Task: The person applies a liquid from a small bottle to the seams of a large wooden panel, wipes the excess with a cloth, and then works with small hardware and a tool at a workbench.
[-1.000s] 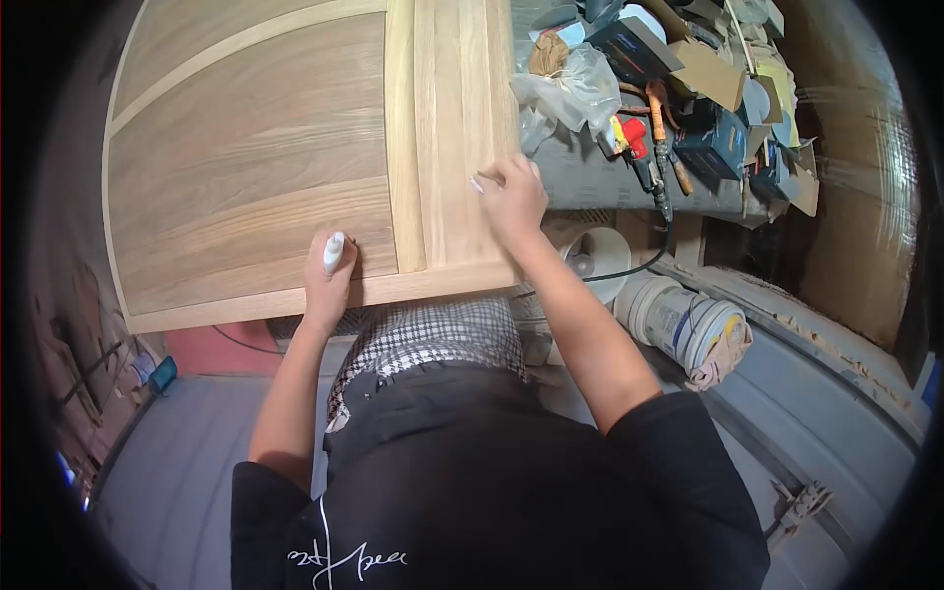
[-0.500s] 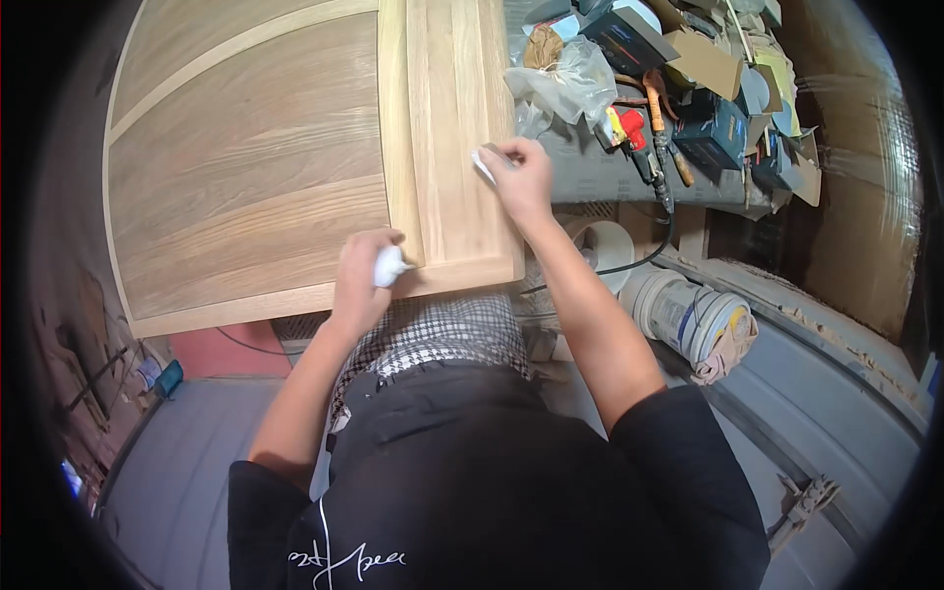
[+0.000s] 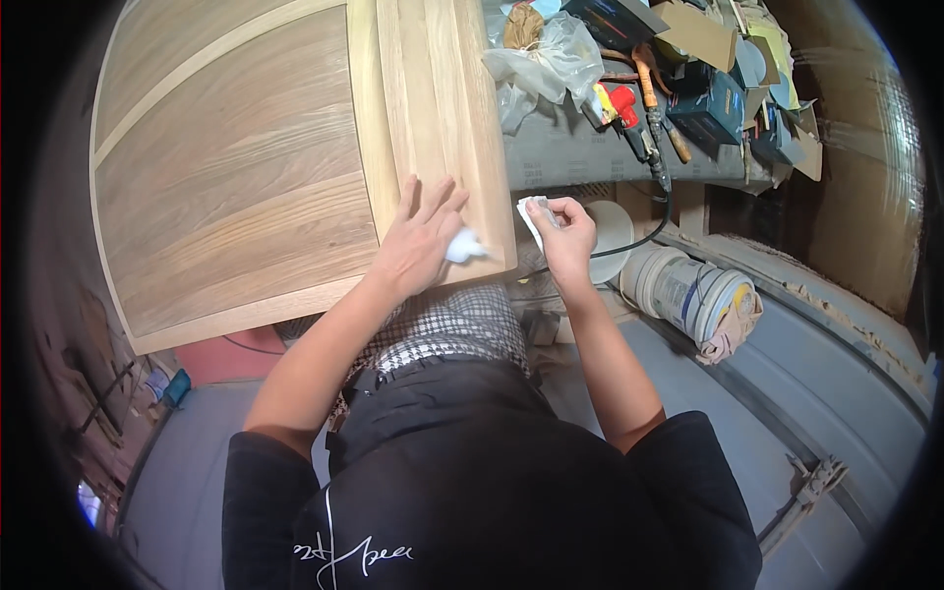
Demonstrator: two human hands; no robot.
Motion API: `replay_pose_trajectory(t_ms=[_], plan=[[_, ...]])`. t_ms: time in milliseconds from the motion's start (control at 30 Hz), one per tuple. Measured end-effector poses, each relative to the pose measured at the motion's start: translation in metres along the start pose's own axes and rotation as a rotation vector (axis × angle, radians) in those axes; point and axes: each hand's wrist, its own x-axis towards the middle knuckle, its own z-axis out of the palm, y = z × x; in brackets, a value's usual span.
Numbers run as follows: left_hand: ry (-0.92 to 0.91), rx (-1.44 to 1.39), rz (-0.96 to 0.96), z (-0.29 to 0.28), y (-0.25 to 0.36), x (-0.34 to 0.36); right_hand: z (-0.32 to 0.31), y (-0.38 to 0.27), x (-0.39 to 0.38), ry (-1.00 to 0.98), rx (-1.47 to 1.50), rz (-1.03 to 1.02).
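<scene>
A wooden panel with a pale frame and darker grained insets lies in front of me. My left hand rests on its near right part, index, middle and ring fingers stretched out over the wood. A small white bottle with a pointed nozzle is held at the side of this hand, its tip toward the panel's right edge; the thumb is hidden. Just off that edge, my right hand pinches a folded white piece of paper or cloth between thumb and fingers.
Beyond the panel, a grey-covered bench carries a clear plastic bag, a red-and-black tool, an orange-handled tool and opened boxes. A black cable hangs below. A white bucket lies tipped at right.
My left hand has moved right and up onto the panel, its fingers spreading out with the bottle still held. My right hand has come off the wood, rightward and nearer, carrying the folded piece.
</scene>
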Motion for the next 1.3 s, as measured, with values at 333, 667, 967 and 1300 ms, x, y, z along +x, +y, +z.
replay_pose_trajectory(t_ms=[333,667,967,1300], plan=[[-0.060,0.013,0.009,-0.003,0.001,-0.002,-0.002,0.004,-0.009,-0.003,-0.059,-0.048],[0.016,-0.096,-0.051,-0.006,0.005,-0.004,0.015,-0.007,-0.027,-0.074,0.007,0.085],[-0.028,-0.499,-0.487,-0.022,0.010,-0.008,0.033,0.003,-0.033,-0.128,0.062,0.081],[-0.228,-0.491,-0.704,-0.025,-0.001,-0.002,0.039,0.006,-0.035,-0.101,0.050,0.085]])
